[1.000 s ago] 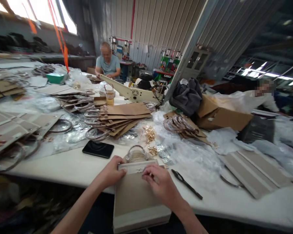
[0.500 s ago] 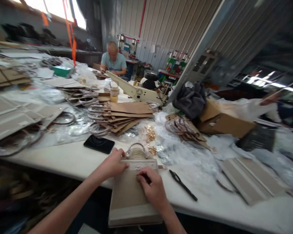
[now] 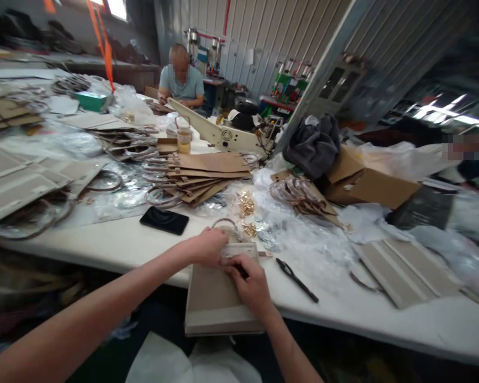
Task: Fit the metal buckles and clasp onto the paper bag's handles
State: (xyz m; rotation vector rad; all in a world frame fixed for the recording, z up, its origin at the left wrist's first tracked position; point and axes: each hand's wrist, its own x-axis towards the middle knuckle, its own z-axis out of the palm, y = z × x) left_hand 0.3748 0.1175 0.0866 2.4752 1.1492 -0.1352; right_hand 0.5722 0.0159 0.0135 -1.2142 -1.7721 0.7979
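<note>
A flat grey-brown paper bag (image 3: pixel 215 298) lies over the near edge of the white table (image 3: pixel 115 244), its pale top band and clear loop handle (image 3: pixel 225 226) pointing away from me. My left hand (image 3: pixel 207 246) grips the top band at its left corner, fingers curled. Just to the right, my right hand (image 3: pixel 249 279) presses on the bag below the band and pinches a small dark tool. Gold metal fittings (image 3: pixel 245 205) lie just beyond the handle.
A black phone (image 3: pixel 164 220) lies left of the bag and a black tool (image 3: pixel 296 279) to its right. Stacks of brown bags (image 3: pixel 207 178), handles, plastic wrap and a cardboard box (image 3: pixel 367 183) crowd the table. One person sits at the far end, another at the right.
My left hand slid right along the top band toward my right hand. The right hand now pinches a dark tool. The view dropped and shifted a little.
</note>
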